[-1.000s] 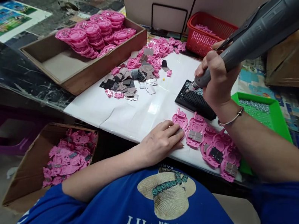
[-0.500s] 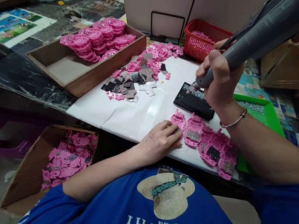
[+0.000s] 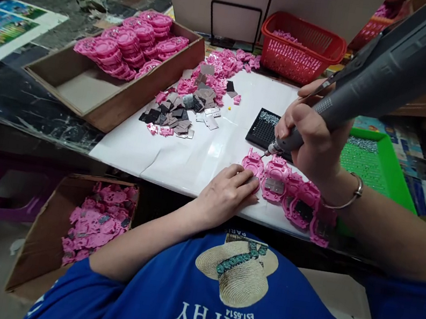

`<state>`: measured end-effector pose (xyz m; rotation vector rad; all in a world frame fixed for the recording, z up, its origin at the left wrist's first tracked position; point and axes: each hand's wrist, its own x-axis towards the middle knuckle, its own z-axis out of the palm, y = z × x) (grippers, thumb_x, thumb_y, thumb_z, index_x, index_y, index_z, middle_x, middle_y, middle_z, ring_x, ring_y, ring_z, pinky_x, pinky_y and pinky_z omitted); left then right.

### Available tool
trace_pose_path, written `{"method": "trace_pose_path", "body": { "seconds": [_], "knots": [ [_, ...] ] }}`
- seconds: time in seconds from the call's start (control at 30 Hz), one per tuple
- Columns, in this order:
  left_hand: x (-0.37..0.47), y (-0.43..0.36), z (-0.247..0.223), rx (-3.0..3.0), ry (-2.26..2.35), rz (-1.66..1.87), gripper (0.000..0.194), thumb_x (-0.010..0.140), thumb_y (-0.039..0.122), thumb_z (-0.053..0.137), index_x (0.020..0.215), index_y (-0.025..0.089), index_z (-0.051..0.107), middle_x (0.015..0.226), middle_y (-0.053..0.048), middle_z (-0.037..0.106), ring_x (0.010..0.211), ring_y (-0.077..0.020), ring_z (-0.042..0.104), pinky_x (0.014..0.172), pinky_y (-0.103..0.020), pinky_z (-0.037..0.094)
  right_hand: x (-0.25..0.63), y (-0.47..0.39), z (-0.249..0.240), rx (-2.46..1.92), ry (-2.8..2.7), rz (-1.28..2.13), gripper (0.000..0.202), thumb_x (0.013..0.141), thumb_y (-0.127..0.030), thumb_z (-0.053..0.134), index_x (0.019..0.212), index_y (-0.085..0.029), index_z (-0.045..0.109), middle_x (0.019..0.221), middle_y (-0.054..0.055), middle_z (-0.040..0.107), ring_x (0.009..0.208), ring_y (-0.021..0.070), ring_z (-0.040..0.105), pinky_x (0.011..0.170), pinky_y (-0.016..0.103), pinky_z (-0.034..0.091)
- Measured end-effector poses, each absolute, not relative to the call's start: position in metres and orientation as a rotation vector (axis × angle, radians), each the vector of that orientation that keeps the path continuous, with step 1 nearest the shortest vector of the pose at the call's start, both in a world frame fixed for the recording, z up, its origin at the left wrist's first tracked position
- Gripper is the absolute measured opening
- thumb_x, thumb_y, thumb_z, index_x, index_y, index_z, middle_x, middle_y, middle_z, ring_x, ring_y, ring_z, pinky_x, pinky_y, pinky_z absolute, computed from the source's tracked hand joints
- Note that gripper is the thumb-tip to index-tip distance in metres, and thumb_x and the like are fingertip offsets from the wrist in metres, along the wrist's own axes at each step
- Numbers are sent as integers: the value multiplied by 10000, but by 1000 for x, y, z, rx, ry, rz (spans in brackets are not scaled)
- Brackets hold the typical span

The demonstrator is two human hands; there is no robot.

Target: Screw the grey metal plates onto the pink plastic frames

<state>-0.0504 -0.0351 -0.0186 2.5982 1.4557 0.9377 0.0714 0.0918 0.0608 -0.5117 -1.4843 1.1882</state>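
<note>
My right hand [image 3: 318,136] is wrapped round a grey electric screwdriver [image 3: 381,81], held tilted with its bit down. The bit's tip is at the upper right edge of a pink plastic casing [image 3: 252,159]; whether it touches I cannot tell. Pressed over the lower part of that casing are the fingers of my left hand [image 3: 228,190], holding it against the white work surface [image 3: 178,170]. To its right lies a row of similar pink casings [image 3: 275,176], some with a grey or black plate on them. Behind them sits a black perforated screw tray [image 3: 261,130], partly hidden by my right hand.
A green tray [image 3: 398,177] of screws lies right. Metal plates [image 3: 178,113] and small pink parts [image 3: 222,66] are heaped left of centre. Stacked pink casings fill part of a shallow box [image 3: 142,93]. A red basket [image 3: 283,57] stands behind; a cardboard box [image 3: 36,239] is below left.
My right hand has brought the screwdriver's bit from above the black screw tray down towards me, to the casing under my left hand. My left hand stays on that casing.
</note>
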Motion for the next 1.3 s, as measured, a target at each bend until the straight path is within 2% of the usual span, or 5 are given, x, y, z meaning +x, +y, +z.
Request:
{"method": "trace_pose_path", "body": {
  "seconds": [0.23,0.43,0.73,0.87,1.3],
  "knots": [
    [-51,-35,-19,2594,1450,920,237,991,293,536,1126,115,614,1114,-127,652,1006,-227,551,882,-383,524,69,93,55,-555,-1540,1124,372,704,-587,771,885,-338,561,558,-50,530,458,182,498,487,386,456],
    [-50,-36,-18,2592,1457,913,235,991,296,532,1115,117,619,1100,-126,653,1002,-228,542,884,-380,519,68,92,56,-492,-1494,1175,348,696,-521,790,878,-314,578,562,-56,541,440,160,484,460,362,422],
    [-50,-35,-17,2601,1468,896,246,1001,306,509,1114,117,619,1082,-122,658,984,-226,545,876,-380,524,70,93,55,-527,-1559,1122,379,723,-594,755,920,-346,548,608,-45,541,461,177,503,498,380,434],
    [-50,-35,-17,2599,1462,900,249,1000,304,514,1122,114,617,1090,-124,656,992,-227,543,878,-382,525,70,92,53,-524,-1557,1142,292,748,-525,758,899,-349,581,585,-50,541,474,185,499,531,389,446],
    [-49,-35,-17,2597,1452,925,230,999,292,515,1105,113,613,1072,-125,654,987,-225,546,889,-383,529,66,89,50,-450,-1466,1236,316,689,-449,826,818,-300,579,550,-77,467,413,119,424,403,316,354]
  ]
}}
